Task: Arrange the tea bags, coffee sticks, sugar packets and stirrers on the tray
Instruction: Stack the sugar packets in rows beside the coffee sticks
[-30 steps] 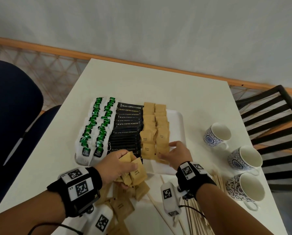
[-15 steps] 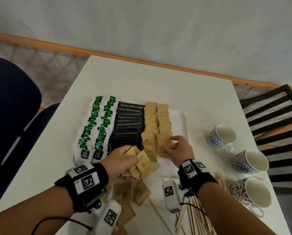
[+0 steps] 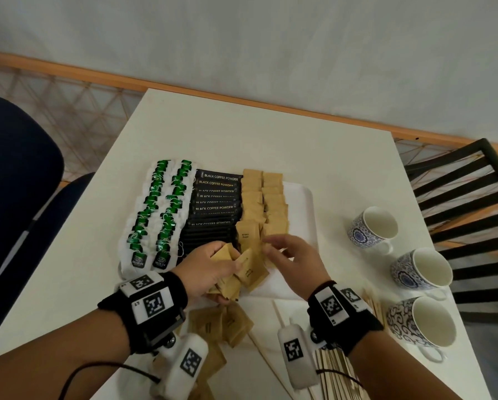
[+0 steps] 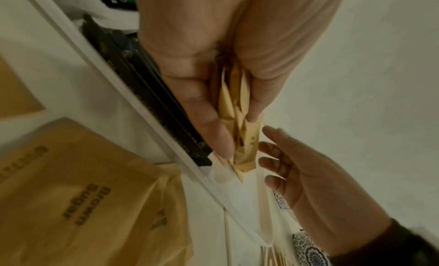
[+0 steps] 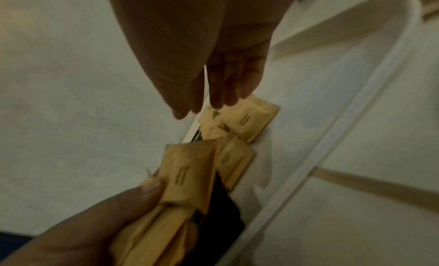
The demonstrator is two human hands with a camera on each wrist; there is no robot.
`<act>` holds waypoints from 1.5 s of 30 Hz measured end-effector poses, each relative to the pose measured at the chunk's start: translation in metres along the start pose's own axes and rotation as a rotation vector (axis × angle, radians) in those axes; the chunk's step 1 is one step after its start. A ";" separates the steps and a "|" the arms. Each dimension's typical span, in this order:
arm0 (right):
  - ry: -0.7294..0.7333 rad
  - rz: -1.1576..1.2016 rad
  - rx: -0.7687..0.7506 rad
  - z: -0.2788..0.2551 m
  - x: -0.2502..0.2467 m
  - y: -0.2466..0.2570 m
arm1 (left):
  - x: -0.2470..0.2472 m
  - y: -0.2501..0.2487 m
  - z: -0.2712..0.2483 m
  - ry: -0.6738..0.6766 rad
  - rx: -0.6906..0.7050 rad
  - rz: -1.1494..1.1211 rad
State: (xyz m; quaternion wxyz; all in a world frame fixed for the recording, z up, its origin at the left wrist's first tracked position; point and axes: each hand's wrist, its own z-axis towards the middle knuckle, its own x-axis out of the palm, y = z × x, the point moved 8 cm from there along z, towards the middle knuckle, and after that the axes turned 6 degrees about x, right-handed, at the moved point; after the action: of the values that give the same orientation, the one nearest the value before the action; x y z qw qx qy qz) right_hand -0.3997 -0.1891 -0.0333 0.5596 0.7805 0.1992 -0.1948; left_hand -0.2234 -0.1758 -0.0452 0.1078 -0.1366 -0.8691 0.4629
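On the white tray lie two rows of green-tagged tea bags, stacked black coffee sticks and brown sugar packets, with wooden stirrers loose beside it.

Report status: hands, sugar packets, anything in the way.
Left hand grips a bunch of sugar packets. Right hand open, empty, reaching for the bunch. Sugar rows on tray unfinished; stirrers off tray. Nothing in the way.
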 end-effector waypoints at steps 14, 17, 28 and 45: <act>0.214 0.260 0.106 -0.009 0.017 0.005 | -0.004 0.008 -0.004 0.010 -0.047 -0.084; 0.261 0.234 0.042 -0.013 0.021 0.009 | -0.005 0.012 -0.005 0.017 -0.075 -0.102; 0.174 -0.033 -0.200 -0.014 0.013 0.018 | -0.007 0.020 -0.003 0.038 -0.165 -0.147; 0.130 -0.234 0.193 0.003 0.032 -0.024 | -0.039 0.007 -0.001 -0.066 -0.138 -0.148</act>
State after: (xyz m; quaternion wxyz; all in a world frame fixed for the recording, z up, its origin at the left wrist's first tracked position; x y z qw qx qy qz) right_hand -0.3853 -0.1820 -0.0701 0.4413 0.8131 0.3051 -0.2261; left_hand -0.1857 -0.1847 -0.0533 0.1035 -0.0637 -0.9097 0.3971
